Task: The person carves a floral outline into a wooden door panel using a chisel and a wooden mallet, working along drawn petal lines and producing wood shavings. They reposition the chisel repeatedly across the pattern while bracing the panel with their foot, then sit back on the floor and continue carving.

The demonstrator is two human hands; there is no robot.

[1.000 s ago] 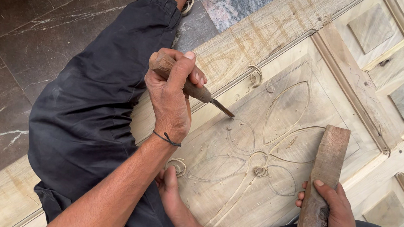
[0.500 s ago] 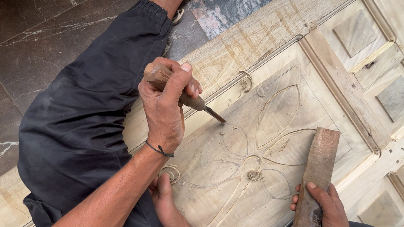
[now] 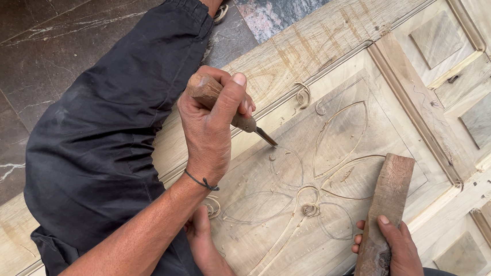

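My left hand (image 3: pixel 211 130) grips a chisel (image 3: pixel 241 117) by its wooden handle. Its metal tip rests on the carved wooden door panel (image 3: pixel 342 75), at the top edge of a petal outline in a flower carving (image 3: pixel 311 183). My right hand (image 3: pixel 398 264) holds a rough wooden block (image 3: pixel 387 205) upright at the lower right, apart from the chisel. Curled wood shavings (image 3: pixel 309 209) lie at the flower's centre.
I sit on the panel with one leg in dark trousers (image 3: pixel 114 117) stretched across its left side. A bare foot (image 3: pixel 209 251) rests on the wood below the carving. Square raised insets (image 3: pixel 483 120) fill the panel's right side. Dark stone floor (image 3: pixel 21 53) lies to the left.
The view has shifted a little. The chisel tip stays at the petal's edge and the block has stayed low at the right, away from the chisel.
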